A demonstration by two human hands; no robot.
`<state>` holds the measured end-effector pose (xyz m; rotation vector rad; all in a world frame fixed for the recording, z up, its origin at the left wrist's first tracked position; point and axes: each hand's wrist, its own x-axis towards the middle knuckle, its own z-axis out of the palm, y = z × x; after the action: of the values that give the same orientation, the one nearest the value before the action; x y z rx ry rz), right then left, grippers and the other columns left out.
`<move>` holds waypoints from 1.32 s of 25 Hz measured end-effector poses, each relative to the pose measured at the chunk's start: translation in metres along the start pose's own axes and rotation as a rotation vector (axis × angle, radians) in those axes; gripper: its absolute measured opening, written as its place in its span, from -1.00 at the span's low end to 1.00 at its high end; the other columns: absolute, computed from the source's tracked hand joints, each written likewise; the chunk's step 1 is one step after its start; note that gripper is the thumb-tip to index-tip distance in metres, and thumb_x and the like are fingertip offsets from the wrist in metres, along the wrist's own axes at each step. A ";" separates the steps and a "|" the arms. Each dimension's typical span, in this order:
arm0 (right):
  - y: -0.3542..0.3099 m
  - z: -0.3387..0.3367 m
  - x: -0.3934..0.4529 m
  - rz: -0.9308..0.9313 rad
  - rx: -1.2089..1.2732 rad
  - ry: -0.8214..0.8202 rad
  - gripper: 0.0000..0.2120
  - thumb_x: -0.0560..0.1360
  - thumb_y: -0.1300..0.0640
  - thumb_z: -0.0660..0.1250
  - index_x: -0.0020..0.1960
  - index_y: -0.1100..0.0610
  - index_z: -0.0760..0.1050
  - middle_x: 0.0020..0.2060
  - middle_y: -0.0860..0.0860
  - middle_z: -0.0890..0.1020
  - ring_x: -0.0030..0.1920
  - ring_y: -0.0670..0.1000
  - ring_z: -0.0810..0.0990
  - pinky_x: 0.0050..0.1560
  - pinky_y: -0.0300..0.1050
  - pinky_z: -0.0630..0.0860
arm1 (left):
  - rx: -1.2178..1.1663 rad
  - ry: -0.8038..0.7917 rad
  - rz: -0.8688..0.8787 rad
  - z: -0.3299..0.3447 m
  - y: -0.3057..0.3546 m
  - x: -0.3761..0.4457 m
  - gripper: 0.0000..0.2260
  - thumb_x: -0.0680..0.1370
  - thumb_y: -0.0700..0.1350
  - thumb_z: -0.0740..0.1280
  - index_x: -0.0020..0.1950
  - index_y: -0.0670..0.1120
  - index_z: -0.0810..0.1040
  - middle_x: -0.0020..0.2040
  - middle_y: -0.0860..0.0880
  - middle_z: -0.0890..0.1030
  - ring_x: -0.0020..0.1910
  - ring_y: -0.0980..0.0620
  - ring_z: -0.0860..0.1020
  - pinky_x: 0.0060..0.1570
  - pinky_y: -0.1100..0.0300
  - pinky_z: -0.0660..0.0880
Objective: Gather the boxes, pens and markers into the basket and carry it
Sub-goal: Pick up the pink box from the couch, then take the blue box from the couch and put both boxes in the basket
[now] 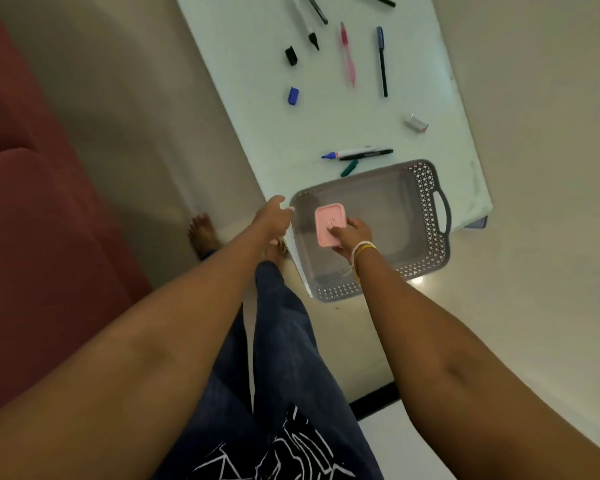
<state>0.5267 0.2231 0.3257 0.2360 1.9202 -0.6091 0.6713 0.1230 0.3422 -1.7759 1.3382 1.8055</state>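
Note:
A grey perforated basket [426, 202] sits on the near end of a white table [257, 109], overhanging its front edge. My right hand [352, 239] grips a pink square box [328, 221] and holds it inside the basket. My left hand [272, 216] grips the basket's left rim. Beyond the basket lie a blue-tipped marker [349, 153], a black pen [368, 154] and a green cap [349, 168]. Farther off are a pink pen [347, 53], a dark blue pen [381, 60] and a black-tipped marker [307, 27].
Loose caps lie on the table: a black cap [291, 56], a blue cap [293, 95] and a silver piece [416, 123]. A dark red sofa [32, 202] runs along the left. My bare foot [203, 233] stands on the pale floor between sofa and table.

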 end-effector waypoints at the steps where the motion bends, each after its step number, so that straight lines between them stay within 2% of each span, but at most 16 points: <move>1: 0.001 0.006 0.005 -0.008 -0.010 -0.024 -0.53 0.48 0.31 0.41 0.36 0.24 0.42 0.25 0.27 0.55 0.21 0.28 0.56 0.16 0.24 0.55 | -0.019 -0.011 -0.002 0.000 0.001 0.005 -0.56 0.64 -0.07 0.18 0.52 -0.03 0.21 0.38 -0.16 0.43 0.09 -0.14 0.58 -0.06 0.08 0.59; 3: 0.002 0.017 0.013 -0.031 -0.028 -0.058 -0.56 0.50 0.32 0.37 0.36 0.23 0.44 0.25 0.26 0.56 0.18 0.26 0.57 0.17 0.22 0.55 | -0.039 -0.025 0.006 0.001 0.003 0.012 -0.59 0.64 -0.10 0.20 0.49 -0.01 0.28 0.34 -0.17 0.48 0.09 -0.16 0.61 -0.31 0.22 0.55; 4: 0.002 0.022 0.016 -0.044 -0.047 -0.065 -0.57 0.51 0.33 0.34 0.37 0.22 0.43 0.25 0.25 0.55 0.19 0.26 0.56 0.19 0.20 0.55 | -0.040 -0.029 0.009 0.001 0.004 0.013 -0.61 0.63 -0.12 0.20 0.47 -0.01 0.31 0.32 -0.18 0.51 0.08 -0.17 0.62 -0.37 0.27 0.53; 9: -0.002 0.032 0.021 -0.055 -0.121 0.068 -0.56 0.52 0.44 0.18 0.37 0.21 0.45 0.26 0.22 0.56 0.23 0.25 0.57 0.24 0.18 0.52 | -0.012 -0.071 0.032 -0.005 0.000 0.020 -0.60 0.62 -0.20 0.23 0.46 -0.01 0.34 0.29 -0.17 0.53 0.02 -0.06 0.58 -0.51 0.43 0.46; 10: -0.005 0.030 0.019 -0.046 -0.156 0.100 -0.56 0.52 0.43 0.17 0.37 0.21 0.45 0.28 0.21 0.55 0.24 0.25 0.56 0.25 0.17 0.52 | 0.024 -0.082 0.047 -0.010 0.000 0.019 -0.58 0.61 -0.20 0.24 0.46 0.01 0.33 0.30 -0.15 0.53 0.03 -0.04 0.57 -0.48 0.44 0.46; 13: -0.017 0.028 -0.004 -0.026 -0.363 0.152 -0.51 0.51 0.36 0.24 0.43 0.23 0.36 0.36 0.21 0.48 0.33 0.24 0.48 0.35 0.06 0.44 | 0.144 -0.089 0.103 -0.031 -0.001 0.004 -0.55 0.60 -0.21 0.26 0.47 0.05 0.32 0.36 -0.15 0.47 0.05 -0.03 0.53 -0.22 0.33 0.50; 16: -0.039 0.036 -0.039 -0.052 -0.482 0.242 -0.60 0.52 0.26 0.28 0.35 0.27 0.44 0.30 0.22 0.53 0.32 0.22 0.49 0.31 -0.02 0.43 | 0.198 -0.099 0.148 -0.062 0.000 -0.016 -0.56 0.62 -0.19 0.22 0.49 0.03 0.29 0.40 -0.18 0.43 0.22 -0.11 0.50 0.07 0.19 0.48; 17: -0.048 0.044 -0.054 -0.078 -0.493 0.276 -0.67 0.52 0.23 0.28 0.27 0.27 0.51 0.22 0.23 0.59 0.25 0.21 0.55 0.24 -0.03 0.48 | 0.206 -0.092 0.147 -0.078 0.000 -0.024 -0.56 0.62 -0.17 0.21 0.50 0.02 0.28 0.40 -0.18 0.43 0.27 -0.13 0.48 0.14 0.16 0.47; 19: -0.066 0.069 -0.082 -0.160 -0.463 0.321 -0.84 0.51 0.25 0.26 -0.07 0.25 0.62 -0.14 0.17 0.67 -0.06 0.13 0.64 -0.01 -0.04 0.54 | 0.216 -0.066 0.140 -0.113 -0.004 -0.035 -0.57 0.63 -0.13 0.21 0.51 -0.01 0.27 0.38 -0.18 0.46 0.31 -0.16 0.46 0.26 0.09 0.43; 20: -0.074 0.085 -0.094 -0.203 -0.440 0.332 -0.82 0.49 0.28 0.24 -0.23 0.21 0.57 -0.29 0.11 0.62 -0.20 0.08 0.59 -0.12 -0.07 0.49 | 0.215 -0.050 0.140 -0.131 -0.007 -0.038 -0.56 0.63 -0.10 0.21 0.51 -0.03 0.26 0.38 -0.19 0.46 0.32 -0.18 0.45 0.29 0.06 0.41; 21: -0.081 0.102 -0.102 -0.234 -0.433 0.333 -0.82 0.48 0.29 0.22 -0.25 0.20 0.54 -0.30 0.09 0.60 -0.24 0.07 0.55 -0.14 -0.11 0.45 | 0.219 -0.030 0.140 -0.150 -0.012 -0.041 -0.56 0.63 -0.08 0.21 0.51 -0.06 0.25 0.39 -0.19 0.44 0.34 -0.18 0.44 0.32 0.04 0.38; 23: -0.097 0.149 -0.117 -0.287 -0.472 0.300 -0.80 0.50 0.28 0.20 -0.03 0.26 0.60 -0.06 0.16 0.67 -0.04 0.15 0.60 -0.02 -0.11 0.47 | 0.239 0.032 0.126 -0.198 -0.026 -0.042 -0.55 0.63 -0.03 0.20 0.51 -0.09 0.25 0.44 -0.18 0.38 0.39 -0.18 0.38 0.35 0.04 0.32; 25: -0.114 0.204 -0.129 -0.333 -0.570 0.222 -0.73 0.52 0.24 0.19 0.10 0.29 0.59 0.10 0.21 0.65 0.15 0.22 0.59 0.13 -0.08 0.48 | 0.248 0.116 0.090 -0.250 -0.041 -0.039 -0.53 0.63 -0.01 0.19 0.50 -0.15 0.26 0.48 -0.20 0.32 0.43 -0.19 0.33 0.38 0.05 0.28; 27: -0.129 0.265 -0.149 -0.392 -0.712 0.068 -0.73 0.55 0.21 0.17 0.12 0.26 0.58 0.13 0.22 0.63 0.18 0.24 0.56 0.16 -0.07 0.47 | 0.201 0.219 0.025 -0.304 -0.055 -0.041 -0.54 0.63 -0.02 0.18 0.47 -0.21 0.29 0.46 -0.23 0.35 0.42 -0.22 0.35 0.38 0.04 0.30; 30: -0.158 0.350 -0.182 -0.550 -0.912 -0.171 -0.87 0.54 0.20 0.21 -0.04 0.17 0.54 0.08 0.19 0.64 0.13 0.22 0.58 0.14 -0.05 0.49 | 0.086 0.351 -0.029 -0.376 -0.068 -0.050 -0.55 0.63 -0.03 0.18 0.45 -0.24 0.30 0.44 -0.28 0.36 0.40 -0.24 0.36 0.37 0.03 0.30; 33: -0.198 0.426 -0.198 -0.686 -1.112 -0.285 -0.83 0.53 0.16 0.20 -0.01 0.15 0.56 0.04 0.16 0.65 0.11 0.20 0.59 0.20 0.01 0.50 | 0.033 0.455 -0.085 -0.440 -0.079 -0.051 -0.53 0.63 0.00 0.19 0.45 -0.23 0.31 0.42 -0.28 0.39 0.40 -0.26 0.36 0.35 0.04 0.31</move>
<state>0.8660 -0.1429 0.4321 -1.1756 1.7578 0.0800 1.0215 -0.1440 0.4355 -2.2786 1.4038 1.3744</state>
